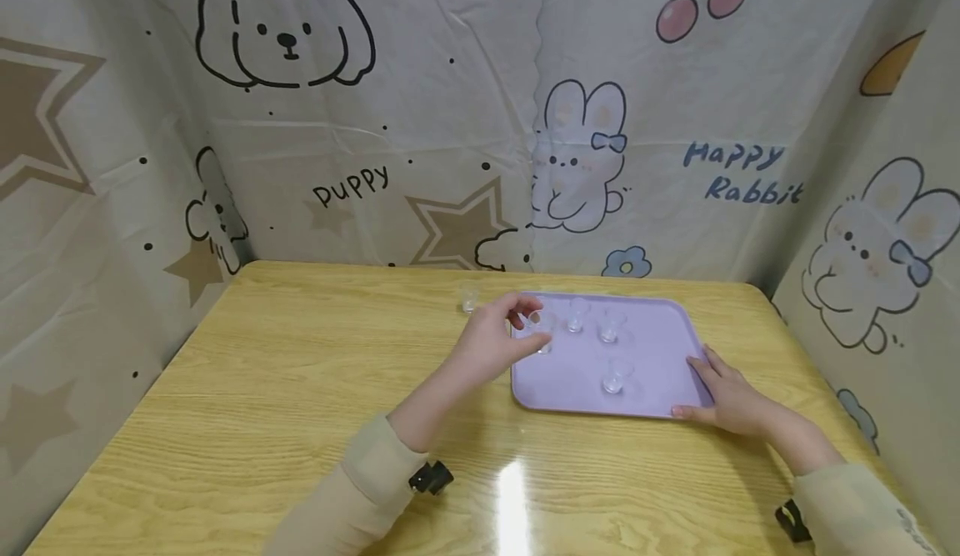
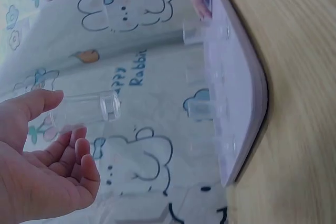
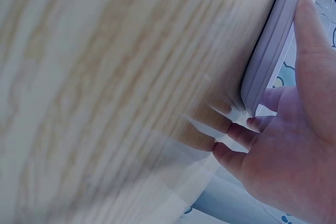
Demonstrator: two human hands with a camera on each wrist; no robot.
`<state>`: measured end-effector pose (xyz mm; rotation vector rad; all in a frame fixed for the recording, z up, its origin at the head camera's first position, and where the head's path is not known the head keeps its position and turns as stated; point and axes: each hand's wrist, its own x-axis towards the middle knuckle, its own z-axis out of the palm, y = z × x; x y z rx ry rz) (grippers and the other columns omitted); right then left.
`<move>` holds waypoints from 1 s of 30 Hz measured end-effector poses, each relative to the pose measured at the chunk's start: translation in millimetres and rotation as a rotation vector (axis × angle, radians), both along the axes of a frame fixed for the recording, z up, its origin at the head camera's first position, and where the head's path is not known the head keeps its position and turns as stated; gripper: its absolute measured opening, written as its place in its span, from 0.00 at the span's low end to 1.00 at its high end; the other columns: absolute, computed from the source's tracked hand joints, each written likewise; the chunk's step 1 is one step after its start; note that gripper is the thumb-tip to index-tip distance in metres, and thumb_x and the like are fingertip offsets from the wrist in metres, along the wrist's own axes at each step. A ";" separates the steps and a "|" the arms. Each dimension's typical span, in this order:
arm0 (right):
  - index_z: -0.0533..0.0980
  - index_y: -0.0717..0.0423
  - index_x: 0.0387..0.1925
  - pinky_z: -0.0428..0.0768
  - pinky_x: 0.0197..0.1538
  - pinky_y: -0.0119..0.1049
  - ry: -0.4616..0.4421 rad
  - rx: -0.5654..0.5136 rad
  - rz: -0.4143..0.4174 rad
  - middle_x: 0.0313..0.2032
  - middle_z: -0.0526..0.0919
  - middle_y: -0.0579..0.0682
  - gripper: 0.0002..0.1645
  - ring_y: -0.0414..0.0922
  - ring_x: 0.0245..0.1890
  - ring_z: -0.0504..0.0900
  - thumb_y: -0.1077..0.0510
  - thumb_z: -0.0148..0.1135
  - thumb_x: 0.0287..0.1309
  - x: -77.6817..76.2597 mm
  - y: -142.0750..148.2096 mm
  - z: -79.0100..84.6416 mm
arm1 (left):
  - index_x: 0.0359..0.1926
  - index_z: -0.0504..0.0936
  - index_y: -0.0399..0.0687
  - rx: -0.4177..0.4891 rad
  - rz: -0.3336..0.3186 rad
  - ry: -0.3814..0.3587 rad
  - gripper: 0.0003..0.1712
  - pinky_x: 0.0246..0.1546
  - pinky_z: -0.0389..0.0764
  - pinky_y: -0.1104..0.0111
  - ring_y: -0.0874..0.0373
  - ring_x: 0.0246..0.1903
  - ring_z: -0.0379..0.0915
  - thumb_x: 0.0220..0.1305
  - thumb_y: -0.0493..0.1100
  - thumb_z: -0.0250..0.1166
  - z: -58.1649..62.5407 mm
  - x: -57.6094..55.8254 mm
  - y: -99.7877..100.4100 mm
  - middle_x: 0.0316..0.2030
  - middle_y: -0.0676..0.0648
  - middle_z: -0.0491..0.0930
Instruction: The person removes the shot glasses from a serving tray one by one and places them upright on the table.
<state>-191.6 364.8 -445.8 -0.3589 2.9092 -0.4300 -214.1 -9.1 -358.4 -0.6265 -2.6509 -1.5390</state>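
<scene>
And here's the left hand [image 1: 491,341], thumb on one side and fingertips on the other, pinching a small clear plastic-looking cup [image 2: 89,107] near its rim! It's upright, base down, in the air over the left end of the pale purple rectangular tray [image 1: 562,391]. Over to the right hand [image 1: 738,399], and it's on that tray's near right corner, thumb along the near edge, fingers at the right edge, holding it; from the wrist, fingertips meet the yellow wood-grain table [image 1: 300,373]. On the tray, three more clear cups [image 1: 613,379] show plainly from the head, two towards the back, one nearer the front. And out past the left hand, another clear cup [image 1: 469,299] stands on the table, just beside the tray's far left corner.
</scene>
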 end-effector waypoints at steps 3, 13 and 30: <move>0.53 0.75 0.66 0.57 0.58 0.70 -0.007 -0.009 -0.008 0.66 0.42 0.80 0.61 0.79 0.60 0.49 0.34 0.65 0.49 1.2 -0.4 -0.8 | 0.49 0.78 0.46 -0.002 0.047 0.008 0.22 0.35 0.74 0.70 0.56 0.39 0.71 0.53 0.45 0.71 3.6 -1.0 -14.0 0.40 0.52 0.79; 0.52 0.75 0.66 0.57 0.57 0.71 -0.016 -0.014 -0.018 0.66 0.42 0.79 0.62 0.79 0.60 0.49 0.33 0.64 0.48 1.5 -0.8 -2.1 | 0.50 0.77 0.49 0.033 0.213 -0.016 0.22 0.32 0.73 0.67 0.50 0.44 0.70 0.55 0.47 0.70 11.4 -17.5 -67.9 0.43 0.50 0.76; 0.54 0.76 0.65 0.59 0.56 0.71 0.014 -0.012 -0.005 0.65 0.44 0.81 0.61 0.80 0.60 0.50 0.35 0.66 0.48 1.3 -3.2 -0.4 | 0.52 0.74 0.41 0.057 0.368 -0.006 0.22 0.41 0.71 0.63 0.45 0.47 0.68 0.57 0.42 0.68 -34.1 -71.1 -110.9 0.47 0.41 0.75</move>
